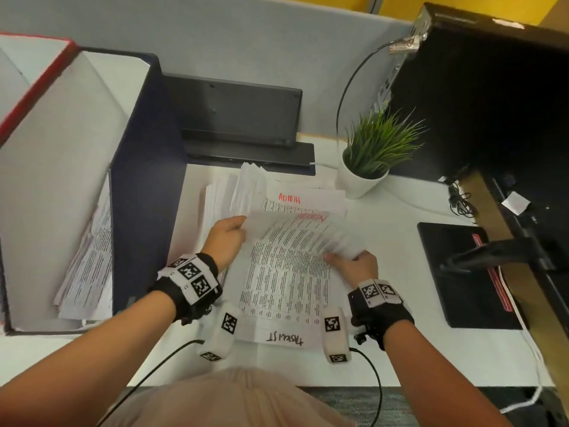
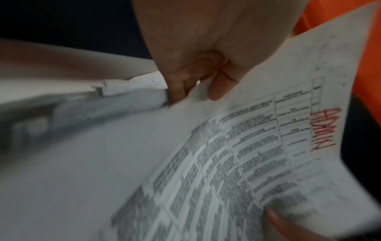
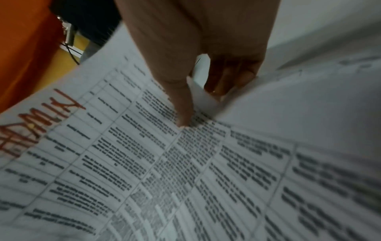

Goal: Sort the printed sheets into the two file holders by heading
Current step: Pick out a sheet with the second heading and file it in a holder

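Two hands: the left hand [image 1: 226, 238] and the right hand [image 1: 357, 263], each in a grip on one lifted sheet [image 1: 295, 241]. Two file holders, a red-edged one [image 1: 34, 78] and a navy one [image 1: 144, 167] left of the grip. One potted plant [image 1: 369, 161] beyond the grip. The pile of sheets [image 1: 277, 192] under the grip is too many to count.

Holders [image 1: 135, 180] stand left on the surface [image 1: 400, 303], sheets [image 1: 277, 241] beside them; plant [image 1: 363, 180] behind right, pad [image 1: 455, 272] far right.

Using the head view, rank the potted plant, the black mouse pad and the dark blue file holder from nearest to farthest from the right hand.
Measured from the right hand:
1. Black mouse pad, to its right on the desk.
2. Potted plant, beyond it, toward the partition.
3. Dark blue file holder, far left, past the left hand.
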Demonstrator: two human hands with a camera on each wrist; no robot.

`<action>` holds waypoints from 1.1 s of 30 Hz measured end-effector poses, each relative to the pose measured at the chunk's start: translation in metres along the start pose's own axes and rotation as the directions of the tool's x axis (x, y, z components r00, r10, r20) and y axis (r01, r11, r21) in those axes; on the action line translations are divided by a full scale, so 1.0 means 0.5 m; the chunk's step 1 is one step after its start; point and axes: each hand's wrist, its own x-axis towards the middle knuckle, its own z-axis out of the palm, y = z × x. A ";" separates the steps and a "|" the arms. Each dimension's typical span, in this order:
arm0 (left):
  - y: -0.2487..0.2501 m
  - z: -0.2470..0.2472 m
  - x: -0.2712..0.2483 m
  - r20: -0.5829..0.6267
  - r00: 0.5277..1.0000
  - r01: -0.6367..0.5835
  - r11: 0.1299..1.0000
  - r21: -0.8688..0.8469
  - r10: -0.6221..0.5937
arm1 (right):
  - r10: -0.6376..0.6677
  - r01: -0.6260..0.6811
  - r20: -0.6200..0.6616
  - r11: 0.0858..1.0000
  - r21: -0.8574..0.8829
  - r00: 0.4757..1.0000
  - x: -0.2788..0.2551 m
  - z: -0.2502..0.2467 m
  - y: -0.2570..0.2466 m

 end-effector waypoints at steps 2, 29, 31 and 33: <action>0.005 -0.007 0.017 -0.096 0.995 0.037 0.992 0.124 -0.025 | -0.084 0.084 -0.014 0.996 0.010 0.996 0.005 -0.007 0.012; 0.001 -0.010 0.008 -0.192 0.938 -0.232 0.934 0.271 0.288 | -0.198 0.196 0.011 0.976 0.100 0.980 -0.009 -0.002 -0.014; 0.012 -0.009 0.001 -0.212 0.959 -0.171 0.979 0.107 0.191 | -0.172 0.172 -0.006 0.977 0.124 0.985 -0.008 0.000 -0.020; 0.021 -0.010 -0.004 -0.200 0.976 -0.091 0.995 -0.030 0.083 | -0.143 0.141 -0.004 0.969 0.205 0.990 -0.009 0.002 -0.021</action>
